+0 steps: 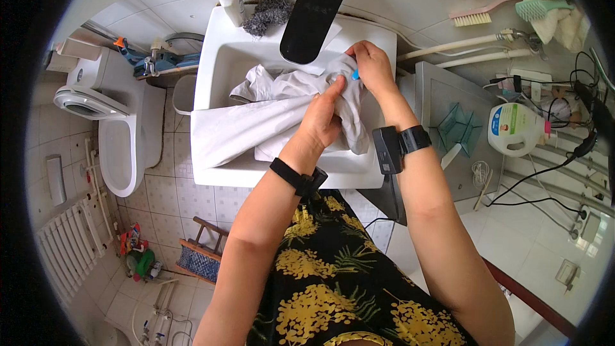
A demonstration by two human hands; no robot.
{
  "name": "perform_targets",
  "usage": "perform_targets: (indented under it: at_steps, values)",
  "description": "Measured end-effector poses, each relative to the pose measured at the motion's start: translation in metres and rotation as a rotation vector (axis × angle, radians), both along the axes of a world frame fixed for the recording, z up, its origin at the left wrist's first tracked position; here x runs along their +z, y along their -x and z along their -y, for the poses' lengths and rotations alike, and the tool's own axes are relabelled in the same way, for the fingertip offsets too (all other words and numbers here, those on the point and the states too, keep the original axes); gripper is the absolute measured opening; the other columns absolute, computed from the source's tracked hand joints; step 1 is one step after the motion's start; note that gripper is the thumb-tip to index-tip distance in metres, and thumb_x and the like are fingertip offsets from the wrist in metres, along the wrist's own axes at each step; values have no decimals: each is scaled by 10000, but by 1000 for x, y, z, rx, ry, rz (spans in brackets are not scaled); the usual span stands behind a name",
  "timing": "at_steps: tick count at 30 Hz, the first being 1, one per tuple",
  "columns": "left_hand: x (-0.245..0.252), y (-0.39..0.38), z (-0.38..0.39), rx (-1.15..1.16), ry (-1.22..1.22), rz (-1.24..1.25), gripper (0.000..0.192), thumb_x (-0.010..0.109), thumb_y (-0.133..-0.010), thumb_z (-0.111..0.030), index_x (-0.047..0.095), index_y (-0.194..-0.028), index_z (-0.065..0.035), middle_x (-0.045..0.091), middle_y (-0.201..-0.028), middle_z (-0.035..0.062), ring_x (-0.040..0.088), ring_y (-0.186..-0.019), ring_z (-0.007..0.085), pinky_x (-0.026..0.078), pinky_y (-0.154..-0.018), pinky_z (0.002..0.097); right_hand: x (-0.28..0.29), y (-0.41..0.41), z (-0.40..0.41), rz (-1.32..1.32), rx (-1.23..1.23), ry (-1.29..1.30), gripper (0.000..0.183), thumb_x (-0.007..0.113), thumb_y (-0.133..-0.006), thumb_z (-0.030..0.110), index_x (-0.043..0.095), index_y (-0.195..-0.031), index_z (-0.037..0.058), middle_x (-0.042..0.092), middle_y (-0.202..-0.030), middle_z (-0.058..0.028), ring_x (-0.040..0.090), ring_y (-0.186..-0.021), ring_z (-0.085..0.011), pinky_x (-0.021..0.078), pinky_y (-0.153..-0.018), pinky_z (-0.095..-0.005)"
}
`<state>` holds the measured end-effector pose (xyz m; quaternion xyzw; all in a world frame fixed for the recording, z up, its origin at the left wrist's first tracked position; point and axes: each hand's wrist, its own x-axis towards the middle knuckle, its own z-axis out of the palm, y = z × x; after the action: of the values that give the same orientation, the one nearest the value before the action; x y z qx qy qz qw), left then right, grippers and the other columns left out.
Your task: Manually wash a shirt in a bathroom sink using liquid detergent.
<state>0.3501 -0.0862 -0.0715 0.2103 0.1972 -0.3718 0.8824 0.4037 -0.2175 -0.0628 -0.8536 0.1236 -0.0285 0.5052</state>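
A light grey-white garment (269,115) lies bunched in the white sink (205,81), one long part draped over the left rim. My left hand (324,117) grips the cloth near its right side, thumb on top. Just above and to the right, my right hand (370,65) pinches the garment's upper edge, and a small bright-blue item (355,74) shows beside its fingers; what it is I cannot tell. A black oblong object (315,14) covers the sink's back middle and hides what is beneath it.
A white pump bottle (232,2) and a dark grey mesh scrubber (269,13) stand at the sink's back left. To the right are a grey metal-topped surface (432,86), a white plastic jug (514,129) and loose cables. The toilet (117,154) is at the left, a wooden stool (199,254) below it.
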Motion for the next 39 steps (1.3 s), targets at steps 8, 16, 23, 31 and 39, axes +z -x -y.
perform_targets:
  at_steps: [8,16,23,31,39]
  values:
    - [5,9,-16,1,-6,-37,346,538,-872,-271,522,-1104,-14,595,-1022,86,570,-909,208,454,-813,341,8,5,0,59,-77,-107,338,485,-870,337,598,-890,19,623,-851,-116,564,-787,-164,432,-698,-301]
    - [24,48,-61,-16,-23,-20,389,543,-872,-265,494,-1140,13,559,-1113,98,546,-986,213,436,-860,342,2,101,-27,292,-111,-62,331,468,-900,312,560,-971,2,576,-914,-94,537,-834,-193,412,-744,-299]
    - [26,68,-85,74,-124,57,413,544,-871,-287,476,-1150,10,540,-1127,108,541,-1002,211,434,-863,337,26,125,-75,-17,-14,-309,257,527,-877,269,582,-899,18,584,-730,-19,505,-687,-78,418,-626,-241]
    - [30,93,-82,133,-753,350,199,449,-868,-172,519,-836,11,545,-766,31,458,-667,96,403,-541,277,35,123,-122,58,129,275,272,538,-846,266,526,-682,49,513,-566,-186,535,-543,-367,396,-479,-413]
    - [44,97,-98,228,-679,188,324,469,-858,-264,540,-871,52,540,-701,72,468,-612,119,406,-540,290,55,117,-145,67,136,363,377,447,-889,310,545,-634,51,542,-574,-172,540,-540,-364,401,-473,-420]
